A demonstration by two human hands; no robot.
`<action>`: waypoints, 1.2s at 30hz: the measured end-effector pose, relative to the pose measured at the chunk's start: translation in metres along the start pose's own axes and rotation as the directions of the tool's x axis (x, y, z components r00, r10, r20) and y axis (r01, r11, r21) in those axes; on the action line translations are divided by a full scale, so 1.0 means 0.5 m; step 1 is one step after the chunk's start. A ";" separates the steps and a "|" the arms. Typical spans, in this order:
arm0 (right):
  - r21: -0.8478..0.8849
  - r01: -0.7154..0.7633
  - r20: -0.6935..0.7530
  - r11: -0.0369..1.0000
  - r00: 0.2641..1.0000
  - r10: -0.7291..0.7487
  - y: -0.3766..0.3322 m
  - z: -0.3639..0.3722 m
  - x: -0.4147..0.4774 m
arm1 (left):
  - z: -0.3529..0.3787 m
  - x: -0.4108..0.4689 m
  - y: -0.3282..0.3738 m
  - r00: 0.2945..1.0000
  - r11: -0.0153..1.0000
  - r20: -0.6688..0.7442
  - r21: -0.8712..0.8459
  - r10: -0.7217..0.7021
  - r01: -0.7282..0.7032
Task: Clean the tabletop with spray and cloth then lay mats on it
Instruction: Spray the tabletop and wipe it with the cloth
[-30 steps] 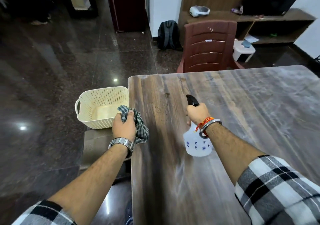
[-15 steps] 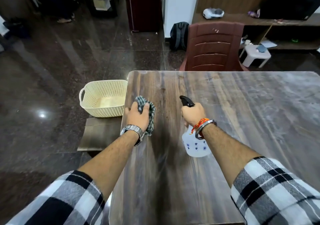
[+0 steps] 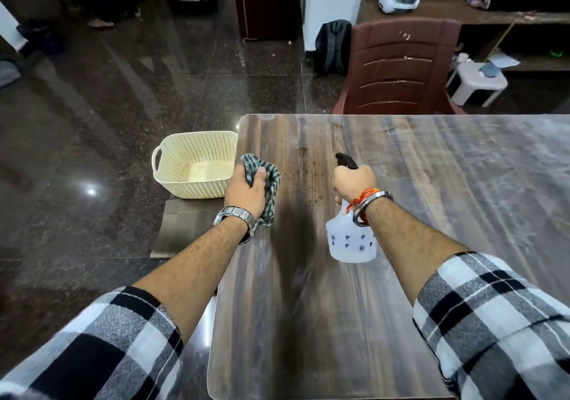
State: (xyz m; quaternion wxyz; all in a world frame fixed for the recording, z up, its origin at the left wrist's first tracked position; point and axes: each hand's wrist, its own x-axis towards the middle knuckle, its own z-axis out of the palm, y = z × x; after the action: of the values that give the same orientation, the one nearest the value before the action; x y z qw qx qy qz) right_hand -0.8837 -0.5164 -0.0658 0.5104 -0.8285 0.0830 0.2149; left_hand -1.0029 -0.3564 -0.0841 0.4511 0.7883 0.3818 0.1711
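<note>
A left hand [image 3: 245, 191] grips a crumpled green-and-white checked cloth [image 3: 271, 180] at the left edge of a dark wood-grain bench [image 3: 431, 214]. The right hand [image 3: 354, 182] curls round a translucent white plastic spray bottle [image 3: 351, 242], its black nozzle pointing away. A cream perforated plastic basket [image 3: 197, 165] sits just left of the bench.

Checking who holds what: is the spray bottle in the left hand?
No, the right hand grips the spray bottle, while the left hand holds the checked cloth.
</note>
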 end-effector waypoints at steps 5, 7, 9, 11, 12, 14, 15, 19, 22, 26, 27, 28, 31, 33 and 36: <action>-0.012 0.001 0.054 1.000 0.999 -0.001 -0.010 0.008 0.024 | 0.002 0.022 -0.005 1.000 1.000 -0.020 0.008 -0.001 0.001; 0.017 -0.006 0.023 1.000 1.000 0.006 -0.016 0.016 0.033 | 0.005 0.031 -0.006 1.000 1.000 -0.019 -0.006 0.018 -0.018; 0.040 -0.032 0.010 0.999 0.999 0.031 -0.025 0.021 0.039 | 0.008 0.041 -0.006 0.999 0.999 -0.025 -0.012 0.049 -0.049; 0.025 -0.030 0.025 0.999 0.999 0.029 -0.032 0.024 0.044 | 0.008 0.051 -0.005 0.997 0.997 -0.034 -0.013 0.069 -0.070; 0.001 -0.020 0.045 1.000 0.999 0.019 -0.035 0.024 0.046 | 0.008 0.056 -0.003 0.996 0.997 -0.043 -0.014 0.073 -0.073; -0.022 -0.005 0.073 1.000 0.997 0.006 -0.040 0.026 0.047 | 0.007 0.064 -0.001 0.997 0.999 -0.061 -0.010 0.052 -0.053; -0.010 0.003 0.073 1.000 0.997 -0.002 -0.041 0.030 0.052 | 0.006 0.068 -0.002 0.997 0.999 -0.070 -0.010 0.032 -0.033; -0.076 0.024 0.037 0.997 0.999 -0.022 -0.045 0.046 0.062 | 0.007 0.096 -0.014 0.996 0.999 -0.091 0.030 -0.024 0.027; -0.143 0.023 0.065 0.989 0.998 -0.014 -0.044 0.057 0.076 | 0.011 0.137 -0.025 0.995 0.989 -0.098 0.146 0.002 0.012; -0.133 -0.024 0.081 0.991 0.996 0.035 -0.041 0.079 0.098 | 0.035 0.205 -0.036 0.991 0.950 -0.129 0.312 0.026 0.016; -0.119 -0.010 0.053 0.993 0.998 0.016 -0.038 0.087 0.106 | 0.043 0.218 -0.039 0.992 0.941 -0.117 0.337 0.036 0.006; -0.108 0.011 0.029 0.994 1.000 -0.008 -0.039 0.093 0.111 | 0.048 0.225 -0.040 0.994 0.934 -0.108 0.356 0.035 0.006; -0.109 0.040 0.002 0.993 0.999 -0.040 -0.046 0.108 0.127 | 0.070 0.226 -0.057 1.000 0.929 -0.007 0.371 -0.006 0.008; -0.145 0.043 0.018 0.989 0.999 -0.040 -0.053 0.112 0.140 | 0.091 0.208 -0.071 0.983 0.912 0.186 0.402 0.009 -0.085; -0.158 0.062 0.044 0.985 0.997 -0.055 -0.075 0.123 0.163 | 0.127 0.177 -0.096 0.869 0.803 0.473 0.456 0.146 -0.383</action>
State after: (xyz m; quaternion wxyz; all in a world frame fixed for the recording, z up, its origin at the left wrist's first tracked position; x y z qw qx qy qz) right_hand -0.8140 -0.4382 -0.0950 0.4500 -0.8644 0.0311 0.2220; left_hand -0.9281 -0.3117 -0.1651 0.2541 0.9464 0.1925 -0.0512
